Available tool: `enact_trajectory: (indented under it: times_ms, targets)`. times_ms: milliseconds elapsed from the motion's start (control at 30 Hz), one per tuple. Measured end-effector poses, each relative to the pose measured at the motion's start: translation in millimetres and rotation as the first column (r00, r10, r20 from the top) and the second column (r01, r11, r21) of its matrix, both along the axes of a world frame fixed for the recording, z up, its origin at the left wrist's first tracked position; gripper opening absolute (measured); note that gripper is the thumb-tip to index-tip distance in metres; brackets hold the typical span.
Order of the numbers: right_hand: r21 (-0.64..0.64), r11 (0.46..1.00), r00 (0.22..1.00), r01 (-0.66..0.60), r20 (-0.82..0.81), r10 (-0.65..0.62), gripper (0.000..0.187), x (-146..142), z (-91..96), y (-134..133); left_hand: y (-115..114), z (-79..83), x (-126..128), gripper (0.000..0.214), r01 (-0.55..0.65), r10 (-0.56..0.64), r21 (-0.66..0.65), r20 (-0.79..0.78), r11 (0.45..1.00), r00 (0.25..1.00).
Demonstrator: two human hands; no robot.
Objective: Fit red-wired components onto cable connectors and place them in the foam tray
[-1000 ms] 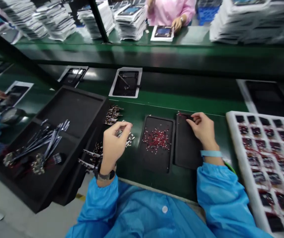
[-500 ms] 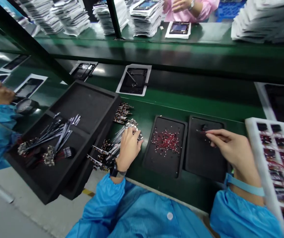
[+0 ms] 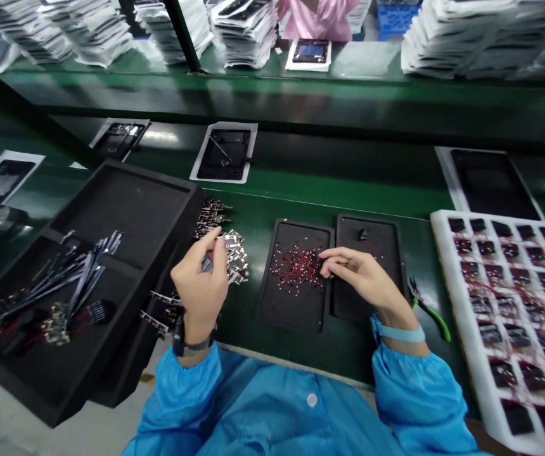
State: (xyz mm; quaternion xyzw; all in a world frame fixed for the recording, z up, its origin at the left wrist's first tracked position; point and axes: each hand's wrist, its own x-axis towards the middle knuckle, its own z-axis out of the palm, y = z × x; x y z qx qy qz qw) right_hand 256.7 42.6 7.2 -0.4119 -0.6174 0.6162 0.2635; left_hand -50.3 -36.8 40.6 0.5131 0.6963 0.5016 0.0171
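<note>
My left hand [image 3: 201, 282] is closed in a pinch, raised over a pile of small metallic circuit strips [image 3: 237, 253]; what is between its fingertips, if anything, is hidden. My right hand [image 3: 365, 278] reaches to the right edge of a heap of short red wires with pale ends [image 3: 296, 266]. Its thumb and fingers are pinched together, and I cannot make out what is in them. The heap lies in a shallow black tray [image 3: 296, 316]. A second black tray [image 3: 348, 304], partly beneath my right hand, holds a small black piece [image 3: 362, 234].
Green-handled cutters [image 3: 431, 310] lie beside a white foam tray [image 3: 457, 342] filled with wired black parts. At left, stacked black bins [image 3: 130, 190] hold long flat cables [image 3: 82, 272]. Tablet housings, one on a white sheet [image 3: 225, 155], lie beyond. A person in pink [image 3: 317, 22] is opposite.
My right hand has moved left from the second tray to the red wires. My left hand has lifted off the circuit strips. The view has shifted right, bringing the cutters into sight.
</note>
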Motion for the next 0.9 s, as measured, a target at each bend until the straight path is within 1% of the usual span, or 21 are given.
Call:
enact_trajectory:
  times_ms: [33,100,167,233,300,367,500,567,600,633,667,733,833,867,900]
  targets:
    - [-0.010,1.000,1.000,0.005,-0.014,-0.005,0.031,-5,-1.1,-1,0,11.3,4,0.025,0.005,-0.006,0.018,0.095,1.000,0.996]
    - [-0.026,0.999,0.999,0.027,-0.034,-0.028,0.029,-15,-3.3,-3,1,29.5,11,0.020,0.067,-0.070,0.023,0.283,0.998,0.957]
    - [-0.037,0.998,0.998,0.041,-0.042,-0.042,0.028,-23,-5.4,-5,6,39.6,18,0.015,0.165,-0.152,0.009,0.439,0.986,0.886]
    - [-0.040,0.998,0.998,0.040,-0.043,-0.042,0.027,-29,-7.3,-7,12,42.9,24,0.015,0.242,-0.200,-0.009,0.533,0.970,0.822]
    - [-0.034,0.999,0.999,0.035,-0.035,-0.037,0.027,-33,-9.0,-10,17,44.0,28,0.020,0.270,-0.217,-0.013,0.561,0.963,0.799]
    - [-0.014,0.999,0.999,0.041,-0.007,-0.041,0.027,-35,-10.2,-12,21,46.6,30,0.026,0.257,-0.227,0.023,0.547,0.966,0.805]
    - [0.045,0.998,0.995,0.049,0.086,-0.053,0.028,-35,-10.8,-14,28,55.9,28,0.037,0.143,-0.211,0.168,0.527,0.975,0.823]
    - [0.058,0.998,0.994,0.037,0.100,-0.043,0.030,-34,-10.5,-14,32,55.5,28,0.038,0.113,-0.213,0.206,0.564,0.972,0.798]
    - [0.056,0.998,0.994,0.031,0.099,-0.036,0.030,-34,-10.4,-14,34,52.6,29,0.036,0.121,-0.227,0.213,0.600,0.970,0.767]
    - [0.047,0.999,0.995,0.026,0.096,-0.031,0.031,-34,-10.3,-14,37,47.6,31,0.034,0.143,-0.247,0.211,0.646,0.967,0.722]
    - [0.034,0.999,0.995,0.027,0.091,-0.030,0.031,-34,-10.2,-14,40,40.8,34,0.030,0.173,-0.267,0.204,0.700,0.964,0.662]
    - [0.006,0.999,0.996,0.037,0.081,-0.038,0.032,-34,-9.6,-15,44,23.0,42,0.024,0.254,-0.287,0.178,0.814,0.951,0.505]
    - [-0.010,0.998,0.996,0.065,0.057,-0.064,0.034,-37,-6.4,-18,47,-6.2,57,0.026,0.375,-0.244,0.142,0.939,0.916,0.241]
    - [-0.012,0.997,0.996,0.073,0.050,-0.073,0.034,-38,-4.8,-19,47,-14.4,61,0.029,0.401,-0.225,0.138,0.958,0.906,0.177]
    - [-0.016,0.997,0.996,0.081,0.044,-0.080,0.034,-38,-3.0,-20,46,-21.3,64,0.031,0.421,-0.209,0.136,0.969,0.897,0.132]
